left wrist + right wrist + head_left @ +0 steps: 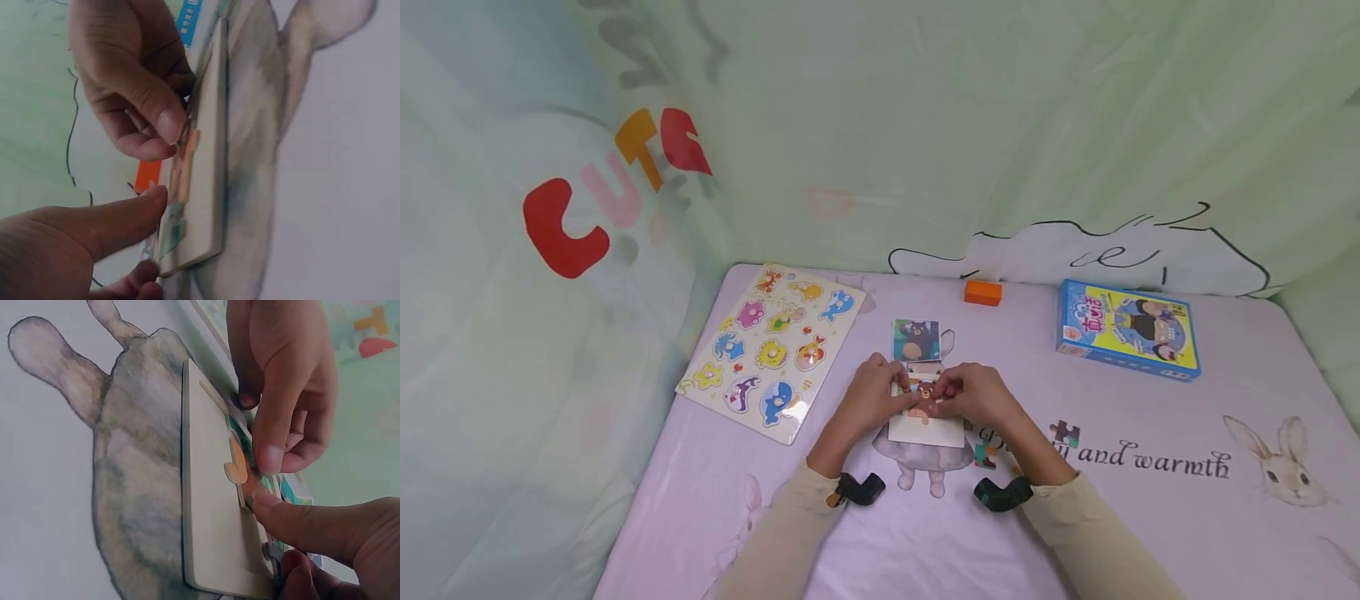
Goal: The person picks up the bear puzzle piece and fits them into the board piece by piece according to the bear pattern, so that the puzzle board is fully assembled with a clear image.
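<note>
The puzzle tray [927, 432] lies between my hands, probably light and stiff, best taken by its rim; the thin bear pieces [926, 388] could slip. My left hand [875, 392] grips the tray's side. My right hand [983, 396] bends over the pieces, its pinch hidden: I can't tell whether it holds one.

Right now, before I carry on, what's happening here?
A person's left grip and right grip are on a bear puzzle, only partly filling its pale board. A green piece and a dark piece lie loose, on either side of the right forearm. A bear picture lies just beyond the board.
</note>
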Action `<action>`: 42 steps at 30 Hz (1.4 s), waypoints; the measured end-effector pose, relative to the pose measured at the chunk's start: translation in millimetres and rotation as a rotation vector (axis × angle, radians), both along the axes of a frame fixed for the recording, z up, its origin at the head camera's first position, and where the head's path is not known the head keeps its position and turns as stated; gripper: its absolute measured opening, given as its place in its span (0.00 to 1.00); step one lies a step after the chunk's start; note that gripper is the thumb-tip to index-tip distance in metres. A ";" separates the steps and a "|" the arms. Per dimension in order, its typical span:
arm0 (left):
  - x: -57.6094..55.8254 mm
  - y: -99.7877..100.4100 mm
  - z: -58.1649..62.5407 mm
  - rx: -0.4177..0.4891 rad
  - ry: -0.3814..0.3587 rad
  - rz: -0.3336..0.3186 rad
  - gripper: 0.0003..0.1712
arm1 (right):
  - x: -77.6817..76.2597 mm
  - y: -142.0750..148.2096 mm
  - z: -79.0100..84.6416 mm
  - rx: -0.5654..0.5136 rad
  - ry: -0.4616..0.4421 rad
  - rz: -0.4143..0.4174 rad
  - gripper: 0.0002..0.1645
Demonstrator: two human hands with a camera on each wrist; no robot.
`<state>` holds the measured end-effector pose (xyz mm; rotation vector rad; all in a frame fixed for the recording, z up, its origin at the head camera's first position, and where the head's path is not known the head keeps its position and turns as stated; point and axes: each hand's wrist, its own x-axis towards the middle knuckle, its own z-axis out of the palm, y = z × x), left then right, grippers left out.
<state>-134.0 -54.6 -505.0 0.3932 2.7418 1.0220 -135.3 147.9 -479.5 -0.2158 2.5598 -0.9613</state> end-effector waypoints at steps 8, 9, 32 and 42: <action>-0.1 1.3 3.0 0.000 0.019 -0.113 0.06 | -0.9 1.2 -2.9 -0.015 0.010 0.021 0.09; 0.3 2.1 2.4 -0.014 0.023 -0.114 0.06 | -0.9 1.1 -3.1 -0.017 0.013 0.023 0.09; 0.4 3.3 0.8 0.020 -0.015 -0.072 0.08 | 1.1 -2.1 -2.4 0.010 0.056 0.041 0.08; -0.3 1.4 2.8 0.050 -0.025 -0.092 0.09 | 0.3 -4.0 -5.6 0.013 0.098 0.025 0.10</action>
